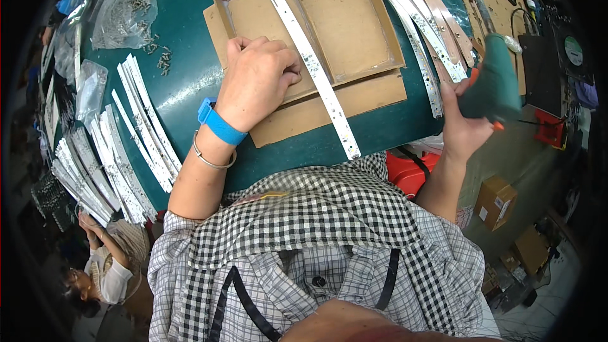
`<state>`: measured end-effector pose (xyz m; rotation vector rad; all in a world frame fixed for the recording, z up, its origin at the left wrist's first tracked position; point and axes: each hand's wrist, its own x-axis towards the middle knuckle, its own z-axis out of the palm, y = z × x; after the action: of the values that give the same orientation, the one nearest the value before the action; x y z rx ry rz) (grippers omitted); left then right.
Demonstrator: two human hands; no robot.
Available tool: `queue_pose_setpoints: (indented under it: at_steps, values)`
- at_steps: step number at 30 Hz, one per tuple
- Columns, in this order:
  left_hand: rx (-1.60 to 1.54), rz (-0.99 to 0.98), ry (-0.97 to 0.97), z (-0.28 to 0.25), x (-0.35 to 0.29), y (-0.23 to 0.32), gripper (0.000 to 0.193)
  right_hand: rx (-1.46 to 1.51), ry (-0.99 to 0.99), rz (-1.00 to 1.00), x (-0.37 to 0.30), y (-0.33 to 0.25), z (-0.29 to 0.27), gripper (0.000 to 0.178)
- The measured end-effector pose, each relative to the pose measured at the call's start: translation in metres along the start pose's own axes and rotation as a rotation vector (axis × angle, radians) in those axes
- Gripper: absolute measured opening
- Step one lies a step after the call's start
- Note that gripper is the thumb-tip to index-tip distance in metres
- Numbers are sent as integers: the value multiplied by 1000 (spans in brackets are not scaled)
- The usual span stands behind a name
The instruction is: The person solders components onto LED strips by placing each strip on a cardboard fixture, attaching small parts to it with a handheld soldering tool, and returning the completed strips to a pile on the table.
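My left hand [263, 76] is over the cardboard tray [348, 19], its fingers curled inward. Whatever it may hold is hidden by the fingers. Beside it, a long white LED circuit board strip [313, 69] lies slantwise across the tray, its near end reaching past the tray's front edge. My right hand [465, 126] grips a green pistol-shaped power tool [494, 85] with orange parts, off to the right of the tray. The tool is blurred, so its exact kind does not show.
More white strips lie in bundles at the left [120, 158] and in a pile at the right [418, 19]. Clear bags of screws [126, 12] and loose screws [163, 60] sit at the back left. Another person [107, 266] is at the lower left. A cardboard box [495, 202] stands right.
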<state>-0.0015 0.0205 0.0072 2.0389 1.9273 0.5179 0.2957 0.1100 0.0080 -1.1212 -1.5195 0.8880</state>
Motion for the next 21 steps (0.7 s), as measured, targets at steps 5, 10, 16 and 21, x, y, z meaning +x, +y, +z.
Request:
queue_pose_setpoints:
  at_steps: [5, 10, 16, 21]
  values:
    - [-84, -6, -5, -1, 0, 1, 13, -622, -21, -135, 9, 8, -1, 57]
    - [-92, 29, 11, 6, -1, -2, 8, -764, -96, -329, 14, 15, -1, 61]
    - [83, -6, 135, 3, -10, -6, 9, -691, -133, -316, 16, 16, 0, 58]
    - [348, -29, 253, -2, -13, -20, 9, -801, -145, -324, 15, 16, 1, 61]
